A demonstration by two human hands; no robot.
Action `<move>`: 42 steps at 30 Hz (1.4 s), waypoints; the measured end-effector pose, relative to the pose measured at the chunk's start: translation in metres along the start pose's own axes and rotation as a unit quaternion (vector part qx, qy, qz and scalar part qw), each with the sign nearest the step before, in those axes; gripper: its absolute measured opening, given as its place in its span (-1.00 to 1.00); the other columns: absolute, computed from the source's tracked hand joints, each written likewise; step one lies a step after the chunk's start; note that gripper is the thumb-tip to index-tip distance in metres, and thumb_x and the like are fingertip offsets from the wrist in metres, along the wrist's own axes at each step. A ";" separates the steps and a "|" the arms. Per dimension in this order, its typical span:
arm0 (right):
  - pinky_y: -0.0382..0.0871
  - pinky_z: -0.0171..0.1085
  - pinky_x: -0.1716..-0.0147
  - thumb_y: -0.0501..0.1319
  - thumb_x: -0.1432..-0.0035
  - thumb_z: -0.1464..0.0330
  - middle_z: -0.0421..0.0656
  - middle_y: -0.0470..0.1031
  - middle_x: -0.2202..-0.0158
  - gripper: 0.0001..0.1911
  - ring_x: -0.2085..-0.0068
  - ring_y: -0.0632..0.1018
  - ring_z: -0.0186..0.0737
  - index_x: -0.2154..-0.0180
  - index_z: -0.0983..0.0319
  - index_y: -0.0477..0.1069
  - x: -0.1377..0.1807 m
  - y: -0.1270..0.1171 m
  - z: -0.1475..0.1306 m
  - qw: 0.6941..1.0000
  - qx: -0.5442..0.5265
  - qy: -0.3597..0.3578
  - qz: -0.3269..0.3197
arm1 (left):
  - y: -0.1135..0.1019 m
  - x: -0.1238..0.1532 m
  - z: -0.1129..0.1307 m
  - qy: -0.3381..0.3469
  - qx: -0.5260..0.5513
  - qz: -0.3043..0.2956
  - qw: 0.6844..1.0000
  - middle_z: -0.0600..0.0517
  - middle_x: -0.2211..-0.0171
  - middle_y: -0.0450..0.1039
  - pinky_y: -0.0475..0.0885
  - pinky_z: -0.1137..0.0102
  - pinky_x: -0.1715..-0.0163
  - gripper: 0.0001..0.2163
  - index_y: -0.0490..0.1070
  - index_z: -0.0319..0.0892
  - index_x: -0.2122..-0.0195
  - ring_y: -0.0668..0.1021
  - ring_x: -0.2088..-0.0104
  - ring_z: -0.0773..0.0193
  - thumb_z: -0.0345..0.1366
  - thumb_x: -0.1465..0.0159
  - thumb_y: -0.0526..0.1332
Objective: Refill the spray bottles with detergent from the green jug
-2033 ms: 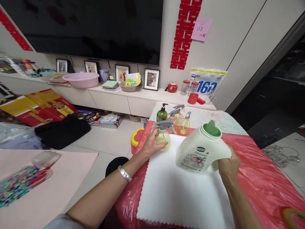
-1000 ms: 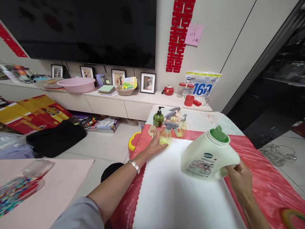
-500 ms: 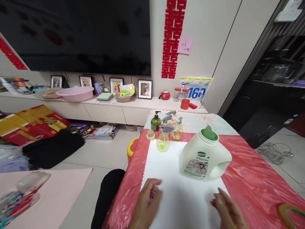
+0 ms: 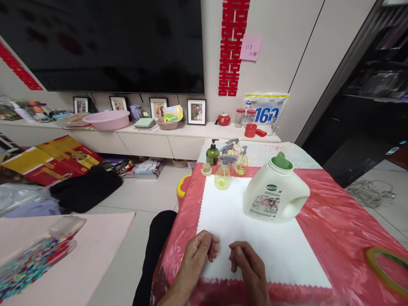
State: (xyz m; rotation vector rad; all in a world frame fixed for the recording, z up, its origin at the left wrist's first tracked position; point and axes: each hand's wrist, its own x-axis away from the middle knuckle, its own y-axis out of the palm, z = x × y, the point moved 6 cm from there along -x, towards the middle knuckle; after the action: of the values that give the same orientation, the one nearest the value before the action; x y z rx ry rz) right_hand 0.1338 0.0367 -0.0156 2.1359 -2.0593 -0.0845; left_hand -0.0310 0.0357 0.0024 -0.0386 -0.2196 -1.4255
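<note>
My left hand (image 4: 200, 250) is loosely closed over the near part of the white sheet (image 4: 229, 216), and nothing shows in its fingers. Facing it across a small gap, my right hand (image 4: 248, 261) is curled too, with nothing visible in it. A large pale detergent jug (image 4: 270, 193) stands upright beyond my right hand, its green pouring spout (image 4: 281, 161) uncovered. Left of the jug, a clear spray bottle (image 4: 222, 177) with some yellowish liquid stands at the sheet's far edge. Beside it sits a pale cap (image 4: 206, 169). Neither hand touches the jug or bottles.
More spray bottles (image 4: 242, 163) and a green pump bottle (image 4: 212, 154) cluster behind. A tape roll (image 4: 371, 259) lies at right on the red table cover (image 4: 338, 221). At left, colourful small pieces (image 4: 30, 263) lie on a pink surface (image 4: 95, 250). A low cabinet (image 4: 146, 144) runs behind.
My right hand has moved left, from below the jug's handle side to near my left hand. Its fingers have curled in. The view has tilted slightly; the jug stands as before.
</note>
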 end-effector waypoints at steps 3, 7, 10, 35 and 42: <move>0.23 -0.41 0.51 0.19 -0.29 -0.09 -0.17 0.30 0.53 -0.42 0.52 0.33 -0.38 0.37 0.33 0.43 -0.005 -0.001 -0.022 0.997 0.038 -0.039 -0.060 | 0.007 0.005 0.020 0.030 -0.006 -0.028 0.999 0.05 0.61 0.35 0.29 0.39 0.46 -0.39 0.44 -0.17 0.56 0.39 0.56 0.31 0.34 -0.22 0.13; 0.11 -0.41 0.53 0.13 -0.40 0.07 -0.22 0.15 0.59 -0.45 0.53 0.22 -0.43 0.52 0.30 0.21 -0.001 0.001 -0.063 0.986 0.039 -0.135 -0.087 | 0.011 0.014 0.057 0.104 -0.044 -0.006 0.994 0.06 0.66 0.22 0.21 0.36 0.49 -0.30 0.25 -0.12 0.73 0.31 0.58 0.31 0.42 -0.21 0.03; 0.09 -0.38 0.49 0.13 -0.41 0.12 -0.23 0.05 0.57 -0.44 0.50 0.18 -0.41 0.55 0.28 0.06 0.007 0.006 -0.082 0.976 0.017 -0.202 -0.082 | 0.012 0.019 0.072 0.144 -0.067 0.012 0.987 0.07 0.70 0.14 0.17 0.34 0.53 -0.29 0.16 -0.08 0.76 0.26 0.60 0.29 0.44 -0.23 -0.06; -0.11 -0.41 0.58 0.11 -0.31 -0.18 -0.28 -0.13 0.57 -0.28 0.52 -0.01 -0.48 0.53 0.23 -0.10 -0.005 0.019 -0.022 0.997 0.045 -0.026 -0.049 | 0.010 0.009 0.019 0.053 -0.087 0.047 0.994 0.11 0.72 0.04 0.12 0.34 0.55 -0.30 0.07 -0.07 0.74 0.21 0.60 0.31 0.44 -0.23 -0.11; -0.10 -0.40 0.57 0.11 -0.31 -0.19 -0.28 -0.12 0.57 -0.28 0.52 0.00 -0.48 0.54 0.23 -0.08 -0.003 0.019 -0.023 0.998 0.045 -0.011 -0.036 | 0.010 0.011 0.014 0.057 -0.095 0.046 0.993 0.11 0.71 0.06 0.12 0.31 0.52 -0.31 0.08 -0.07 0.74 0.21 0.59 0.30 0.40 -0.28 -0.12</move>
State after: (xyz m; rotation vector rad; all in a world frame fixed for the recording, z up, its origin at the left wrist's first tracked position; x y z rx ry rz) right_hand 0.1187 0.0412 0.0095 2.2729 -2.0335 -0.0264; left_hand -0.0214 0.0288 0.0188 -0.1225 0.0121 -1.3483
